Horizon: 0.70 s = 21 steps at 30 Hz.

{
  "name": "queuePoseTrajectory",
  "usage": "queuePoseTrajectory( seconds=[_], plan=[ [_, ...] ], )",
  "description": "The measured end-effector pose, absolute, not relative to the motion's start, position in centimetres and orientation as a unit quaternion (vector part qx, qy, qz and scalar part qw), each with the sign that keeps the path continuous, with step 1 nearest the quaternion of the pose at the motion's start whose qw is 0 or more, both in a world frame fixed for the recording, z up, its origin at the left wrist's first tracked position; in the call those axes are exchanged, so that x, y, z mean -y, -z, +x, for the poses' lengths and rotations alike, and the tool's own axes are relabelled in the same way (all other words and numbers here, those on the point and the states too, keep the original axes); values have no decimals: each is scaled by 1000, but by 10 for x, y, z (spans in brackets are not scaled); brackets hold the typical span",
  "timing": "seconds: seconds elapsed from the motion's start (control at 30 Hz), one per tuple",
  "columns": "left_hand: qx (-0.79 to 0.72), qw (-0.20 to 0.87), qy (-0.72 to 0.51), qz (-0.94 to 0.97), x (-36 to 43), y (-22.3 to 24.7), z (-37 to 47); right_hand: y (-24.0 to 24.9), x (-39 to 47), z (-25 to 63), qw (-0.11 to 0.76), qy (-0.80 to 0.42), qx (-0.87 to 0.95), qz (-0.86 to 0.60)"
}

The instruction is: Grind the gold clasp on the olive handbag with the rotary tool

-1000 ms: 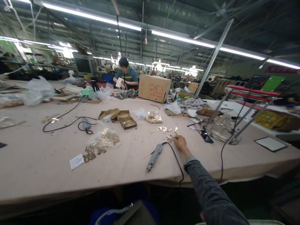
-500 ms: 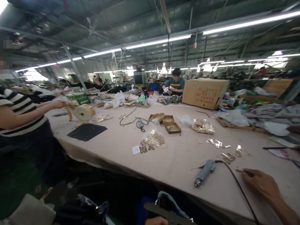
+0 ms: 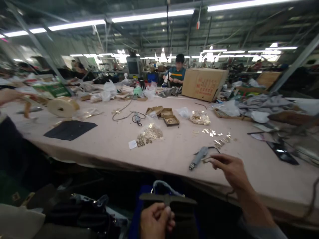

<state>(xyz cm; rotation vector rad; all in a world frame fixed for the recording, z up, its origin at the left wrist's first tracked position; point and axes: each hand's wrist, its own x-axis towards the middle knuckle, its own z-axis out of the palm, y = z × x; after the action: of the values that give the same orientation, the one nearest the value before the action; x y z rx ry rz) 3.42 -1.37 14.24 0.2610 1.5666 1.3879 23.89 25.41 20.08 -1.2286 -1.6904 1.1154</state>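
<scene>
1. The right hand [image 3: 230, 169] pinches a small brass-coloured metal fitting [image 3: 206, 160] between thumb and fingertips, raised just above the table [image 3: 104, 146] near its front edge; the piece is blurred, so its exact shape cannot be told.
2. The left hand [image 3: 156, 220] is closed around the top of a dark olive bag piece [image 3: 167, 199] held low in the lap, below the table edge, with the fingers curled tight on the fabric.
3. The fitting is apart from the bag piece: it hangs well above and to the right of it, not touching. Judging by this, a fitting has been picked up, while bringing it to the bag piece and fixing it on is not yet done.
4. The electric screwdriver [image 3: 198, 157] lies on the table just left of the right hand, untouched, its black cord looping behind.
5. More loose fittings [image 3: 220, 141] are scattered just beyond the right hand, and a bag of fittings [image 3: 151, 133] sits further left, so much stock appears unused.
6. The right forearm reaches up and forward from the lower right, wrist slightly bent, palm turned left. The left hand sits close to the body, knuckles upward.
7. A co-worker [image 3: 176, 71] sits at the far side beside a cardboard box [image 3: 204, 84].
</scene>
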Motion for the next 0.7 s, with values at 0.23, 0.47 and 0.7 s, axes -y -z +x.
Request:
queuePoseTrajectory(
  seconds=[0.23, 0.47, 0.7],
  plan=[
    [-627, 483, -597, 127, 2, -121, 35, -158, -176, 178, 286, -616, 623, -388],
    [-593, 526, -592, 144, 5, -122, 25, -150, -150, 155, 200, -645, 653, -343],
    [-551, 574, -592, 127, 10, -113, 20, -141, -135, 152, 130, -615, 709, -321]
  ],
)
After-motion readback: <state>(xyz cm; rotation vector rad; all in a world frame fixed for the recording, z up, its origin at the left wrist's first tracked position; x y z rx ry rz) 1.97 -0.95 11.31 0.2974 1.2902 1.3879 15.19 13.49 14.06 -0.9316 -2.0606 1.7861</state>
